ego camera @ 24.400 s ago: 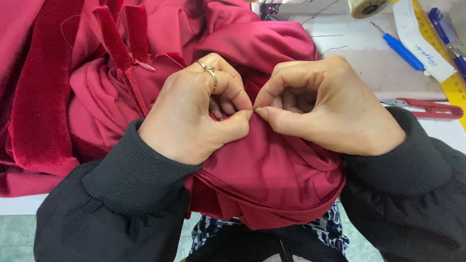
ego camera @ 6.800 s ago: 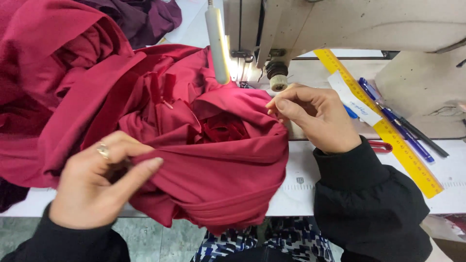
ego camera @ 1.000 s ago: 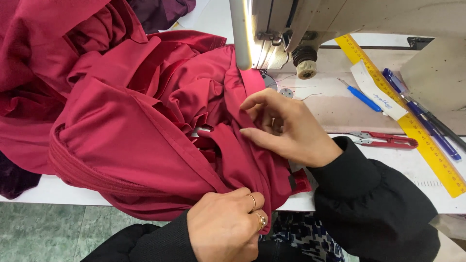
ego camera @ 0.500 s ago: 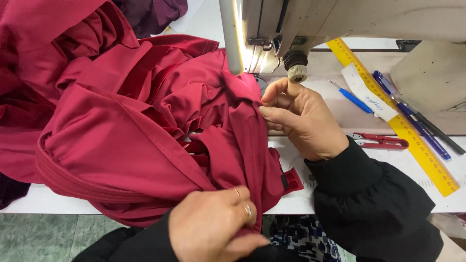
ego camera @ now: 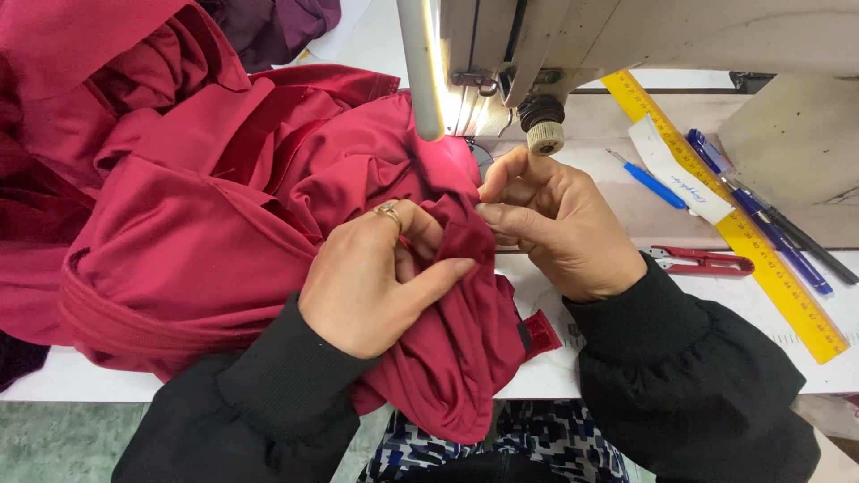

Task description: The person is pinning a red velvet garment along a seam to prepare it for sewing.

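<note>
A large bunched crimson garment [ego camera: 206,233] covers the left half of the white sewing table [ego camera: 626,358] and hangs over its front edge. My left hand [ego camera: 376,277], with a ring on one finger, pinches a fold of this fabric near the middle. My right hand [ego camera: 555,224] grips the same fold from the right side, fingers closed on the cloth just in front of the sewing machine [ego camera: 573,45]. Both hands sit close together below the machine's lit lamp bar [ego camera: 420,72]. Black sleeves cover both wrists.
A yellow ruler [ego camera: 725,215] runs diagonally at the right, with blue pens [ego camera: 752,215] and a white paper strip [ego camera: 676,174] beside it. Red thread snips [ego camera: 698,261] lie right of my right hand. Dark purple cloth [ego camera: 277,22] lies at the back.
My left hand has come up from the table's front edge to the fold beside my right hand. The view has shifted closer to the machine.
</note>
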